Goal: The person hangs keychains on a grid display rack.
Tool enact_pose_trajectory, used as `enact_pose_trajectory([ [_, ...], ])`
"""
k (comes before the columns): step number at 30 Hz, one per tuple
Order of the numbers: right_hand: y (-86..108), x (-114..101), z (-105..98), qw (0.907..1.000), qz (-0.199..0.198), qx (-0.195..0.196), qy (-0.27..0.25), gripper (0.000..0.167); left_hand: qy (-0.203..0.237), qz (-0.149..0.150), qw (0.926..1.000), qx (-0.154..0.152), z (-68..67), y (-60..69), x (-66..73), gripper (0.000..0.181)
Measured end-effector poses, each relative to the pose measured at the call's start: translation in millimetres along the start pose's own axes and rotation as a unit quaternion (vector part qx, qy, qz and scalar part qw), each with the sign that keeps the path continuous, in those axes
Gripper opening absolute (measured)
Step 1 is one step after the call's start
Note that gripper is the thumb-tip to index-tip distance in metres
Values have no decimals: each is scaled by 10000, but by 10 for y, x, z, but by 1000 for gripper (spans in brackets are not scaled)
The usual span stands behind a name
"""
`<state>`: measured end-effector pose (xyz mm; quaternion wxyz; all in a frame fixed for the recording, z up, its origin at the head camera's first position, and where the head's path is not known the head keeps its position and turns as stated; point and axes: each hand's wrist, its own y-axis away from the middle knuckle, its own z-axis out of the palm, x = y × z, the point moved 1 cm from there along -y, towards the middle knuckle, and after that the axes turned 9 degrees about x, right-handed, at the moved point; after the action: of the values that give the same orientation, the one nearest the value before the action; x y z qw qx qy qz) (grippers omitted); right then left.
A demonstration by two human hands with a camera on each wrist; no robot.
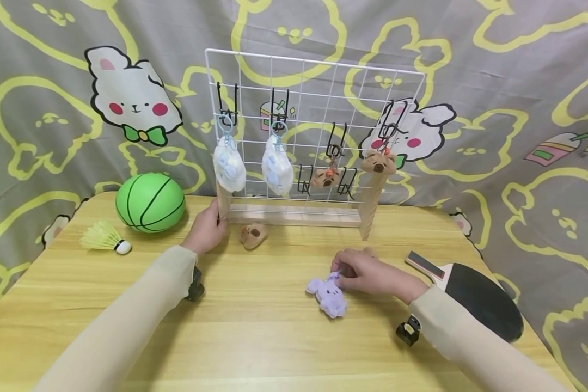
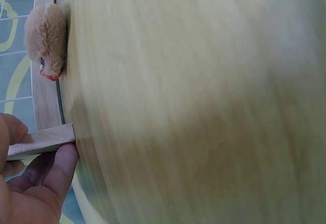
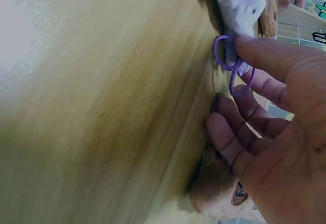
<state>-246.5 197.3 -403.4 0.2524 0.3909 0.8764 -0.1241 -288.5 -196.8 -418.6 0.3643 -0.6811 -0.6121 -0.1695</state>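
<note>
My left hand [image 1: 207,228] grips the wooden foot [image 2: 46,140] at the left end of a white wire grid rack [image 1: 294,215]. My right hand [image 1: 367,272] pinches a purple plush keychain [image 1: 330,296] near its purple ring [image 3: 223,51], thumb against fingers; the plush lies on the table. Close behind that hand is a brown plush [image 3: 216,188], mostly hidden in the head view. Another brown plush [image 1: 253,236] lies before the rack's base. On black hooks hang two white-and-blue plush keychains [image 1: 229,166] and two brown bear keychains [image 1: 379,162].
A green ball [image 1: 150,203] and a yellow shuttlecock [image 1: 103,238] sit at the left of the wooden table [image 1: 235,337]. A black table tennis paddle [image 1: 485,299] lies at the right, beside my right forearm. A patterned grey curtain [image 1: 495,65] hangs behind the rack.
</note>
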Motion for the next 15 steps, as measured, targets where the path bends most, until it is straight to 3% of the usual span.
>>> enact_pose_trajectory([
  [9,13,6,-4,9998,-132,29,-129,9,7,2,10000,0,1,-13,-2,53],
  [15,18,24,-21,9977,-264,269,-555,4,-19,9,10000,16,3,-11,-19,53],
])
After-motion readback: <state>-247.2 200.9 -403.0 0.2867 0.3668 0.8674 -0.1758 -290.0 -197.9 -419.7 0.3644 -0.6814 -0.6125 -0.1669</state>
